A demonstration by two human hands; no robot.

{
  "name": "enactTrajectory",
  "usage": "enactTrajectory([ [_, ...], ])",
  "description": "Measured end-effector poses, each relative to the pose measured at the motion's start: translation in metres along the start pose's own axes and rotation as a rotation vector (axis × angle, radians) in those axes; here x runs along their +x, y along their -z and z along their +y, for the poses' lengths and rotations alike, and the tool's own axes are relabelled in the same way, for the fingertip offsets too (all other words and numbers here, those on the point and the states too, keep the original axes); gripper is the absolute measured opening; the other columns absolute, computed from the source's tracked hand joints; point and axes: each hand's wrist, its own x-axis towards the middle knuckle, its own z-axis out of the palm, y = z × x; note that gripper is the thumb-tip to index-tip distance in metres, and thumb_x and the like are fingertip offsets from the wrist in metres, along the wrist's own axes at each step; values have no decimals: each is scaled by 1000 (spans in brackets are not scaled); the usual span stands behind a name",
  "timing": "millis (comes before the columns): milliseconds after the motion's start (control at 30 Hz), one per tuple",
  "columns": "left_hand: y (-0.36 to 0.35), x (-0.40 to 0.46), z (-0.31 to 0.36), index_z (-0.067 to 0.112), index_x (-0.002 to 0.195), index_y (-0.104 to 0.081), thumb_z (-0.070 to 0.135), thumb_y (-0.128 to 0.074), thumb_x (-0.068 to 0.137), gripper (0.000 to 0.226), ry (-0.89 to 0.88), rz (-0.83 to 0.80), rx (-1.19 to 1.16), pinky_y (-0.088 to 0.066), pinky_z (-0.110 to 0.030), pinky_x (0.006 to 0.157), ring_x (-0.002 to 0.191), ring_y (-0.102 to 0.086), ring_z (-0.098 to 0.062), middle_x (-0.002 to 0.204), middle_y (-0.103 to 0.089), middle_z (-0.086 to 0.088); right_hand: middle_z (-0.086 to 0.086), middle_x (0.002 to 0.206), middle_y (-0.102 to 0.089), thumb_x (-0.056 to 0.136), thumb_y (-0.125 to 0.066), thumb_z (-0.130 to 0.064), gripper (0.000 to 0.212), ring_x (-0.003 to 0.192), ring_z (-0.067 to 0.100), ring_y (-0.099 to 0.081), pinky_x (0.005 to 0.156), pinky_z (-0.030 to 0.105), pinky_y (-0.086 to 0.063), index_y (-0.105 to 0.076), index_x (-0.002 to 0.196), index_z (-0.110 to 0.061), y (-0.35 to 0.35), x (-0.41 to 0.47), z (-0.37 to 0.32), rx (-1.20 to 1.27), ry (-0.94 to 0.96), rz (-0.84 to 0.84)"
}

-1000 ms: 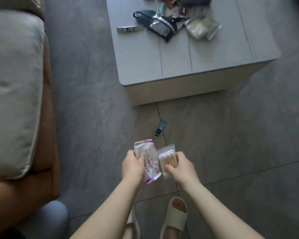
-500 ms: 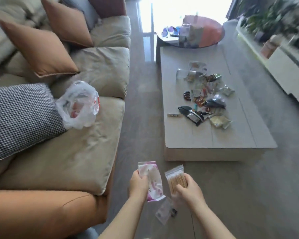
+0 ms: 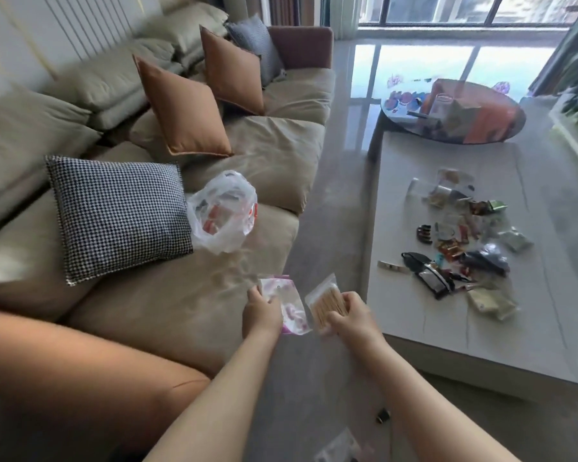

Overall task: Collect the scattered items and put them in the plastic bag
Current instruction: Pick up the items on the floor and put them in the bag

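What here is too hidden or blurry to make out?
Head view only:
- Plastic bag contents: red shapes blurred behind crinkled film.
- Pile on the table: items overlap, too small and blurred to name.
- Pink packet: left hand covers part; print unreadable.
- Swab bag: right hand covers its lower end.
- Floor packet: cut off by bottom edge.

Both bare forearms extended forward, left hand (image 3: 261,315) and right hand (image 3: 353,317) level, side by side, fingers curled in grip.
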Motion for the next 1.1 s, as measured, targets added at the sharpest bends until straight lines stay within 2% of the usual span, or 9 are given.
enactTrajectory([
  [133,12,39,1,15,136,-48,15,-47,92,44,-23,43,0,-46,-35,97,117,-56,-33,131,-58,-14,0,94,-63,83,-55,-10,26,87,18,-58,74,27,-45,-58,108,-15,-15,28,-22,2,1,-5],
  [300,15,119,1,11,128,-50,16,-52,90,38,51,62,-77,-47,-33,90,109,-59,-31,123,-61,-11,3,82,-65,80,-56,-5,14,73,19,-64,69,41,-58,-60,86,-18,-51,84,-36,187,-100,4],
  [433,24,204,5,8,115,-49,16,-56,90,27,86,78,-100,-45,-32,83,104,-60,-31,114,-63,-13,10,88,-66,84,-56,-3,10,72,20,-64,53,30,-54,-59,88,-13,-92,147,-64,309,-122,16],
  [567,43,283,13,5,113,-49,15,-54,91,25,68,114,-57,-44,-33,82,104,-60,-33,114,-63,-16,14,91,-67,83,-54,-3,11,78,26,-65,67,41,-58,-60,90,-10,-137,209,-101,315,-122,-13],
  [667,58,332,16,6,113,-49,16,-53,91,24,73,139,-27,-43,-33,81,104,-60,-33,114,-63,-15,9,86,-65,82,-52,-1,16,72,20,-62,69,38,-57,-58,86,-15,-165,250,-127,297,-98,-41],
  [800,72,381,12,7,114,-49,15,-53,91,24,76,165,0,-45,-33,79,101,-61,-33,113,-63,-14,2,82,-65,77,-52,-4,23,76,19,-64,76,40,-57,-59,94,-18,-197,293,-148,276,-84,-45],
  [900,79,407,11,8,114,-51,17,-56,89,27,60,170,-35,-50,-36,86,99,-62,-32,112,-63,-13,1,78,-64,77,-52,-1,21,71,18,-63,78,43,-58,-58,88,-19,-213,315,-159,308,-90,-41],
  [1000,82,426,13,8,116,-53,19,-59,88,31,46,178,-55,-43,-30,80,94,-58,-27,111,-63,-11,1,71,-62,79,-51,3,25,64,16,-61,78,44,-56,-57,80,-21,-223,335,-172,331,-72,-65],
  [1100,83,440,20,8,116,-53,19,-60,87,31,37,221,-58,-39,-26,76,85,-52,-22,108,-63,-9,0,72,-65,79,-54,-2,23,75,25,-65,81,47,-57,-59,84,-24,-229,358,-183,322,-43,-64],
])
